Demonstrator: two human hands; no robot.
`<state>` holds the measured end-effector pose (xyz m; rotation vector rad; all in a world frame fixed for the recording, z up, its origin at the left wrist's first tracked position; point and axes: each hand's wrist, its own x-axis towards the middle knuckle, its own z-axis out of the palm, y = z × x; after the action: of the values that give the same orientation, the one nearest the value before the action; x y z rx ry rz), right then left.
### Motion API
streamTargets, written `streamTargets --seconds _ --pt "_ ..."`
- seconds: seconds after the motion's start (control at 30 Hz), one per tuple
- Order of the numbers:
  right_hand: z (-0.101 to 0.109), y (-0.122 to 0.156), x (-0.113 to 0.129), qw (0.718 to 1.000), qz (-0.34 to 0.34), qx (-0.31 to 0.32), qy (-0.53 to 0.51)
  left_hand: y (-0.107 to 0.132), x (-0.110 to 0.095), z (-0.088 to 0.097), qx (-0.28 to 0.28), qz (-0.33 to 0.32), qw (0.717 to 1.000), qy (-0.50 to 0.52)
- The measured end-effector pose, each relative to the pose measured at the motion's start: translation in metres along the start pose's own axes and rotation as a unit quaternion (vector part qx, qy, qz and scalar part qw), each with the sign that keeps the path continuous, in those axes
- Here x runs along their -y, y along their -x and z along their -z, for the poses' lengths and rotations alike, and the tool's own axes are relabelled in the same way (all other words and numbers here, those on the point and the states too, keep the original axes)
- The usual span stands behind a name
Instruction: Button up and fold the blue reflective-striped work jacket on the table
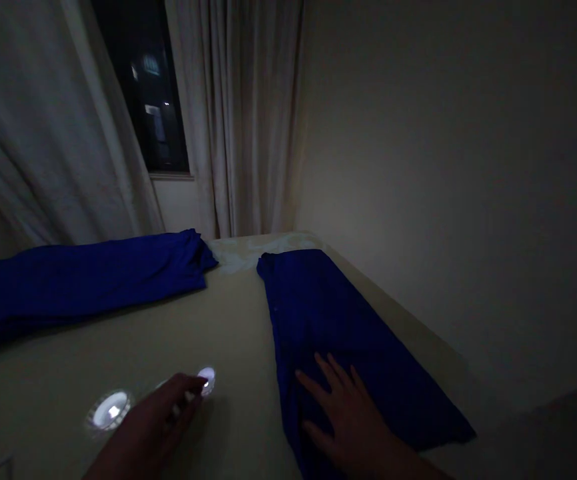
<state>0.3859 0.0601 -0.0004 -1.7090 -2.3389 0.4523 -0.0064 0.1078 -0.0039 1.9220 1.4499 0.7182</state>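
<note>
My right hand (341, 410) lies flat with its fingers spread on a folded dark blue cloth (313, 300), which looks like a garment. The cloth runs lengthwise on the pale surface (238, 320), close to the wall. My left hand (161, 423) is over the surface to the left of the cloth, its thumb and fingers drawn together. At its fingertips is a small round bright light (207, 380); whether the fingers grip it or anything else cannot be made out in the dim light.
Another folded blue cloth (88, 277) lies across the far left of the surface. A larger round bright light (111, 409) glows left of my left hand. Behind are pale curtains (238, 120) and a dark window (148, 93); a bare wall (443, 173) stands on the right.
</note>
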Motion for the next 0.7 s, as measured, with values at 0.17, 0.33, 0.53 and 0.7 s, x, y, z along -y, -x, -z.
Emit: streamTargets --seconds 0.17,0.33,0.53,0.7 --pt "0.039 -0.112 -0.069 0.997 0.009 -0.057 0.049 -0.073 0.007 0.035 -0.087 -0.01 0.986 -0.144" --pt "0.095 -0.219 -0.106 0.995 0.008 -0.101 0.024 -0.144 0.011 0.057 -0.122 0.034 0.933 -0.337" --pt "0.067 -0.206 -0.029 0.986 0.102 -0.128 0.01 -0.171 0.021 0.078 -0.137 0.103 0.92 -0.351" --pt "0.021 -0.13 0.023 0.96 0.146 -0.003 -0.237 -0.181 0.003 0.11 -0.203 0.153 0.907 -0.337"
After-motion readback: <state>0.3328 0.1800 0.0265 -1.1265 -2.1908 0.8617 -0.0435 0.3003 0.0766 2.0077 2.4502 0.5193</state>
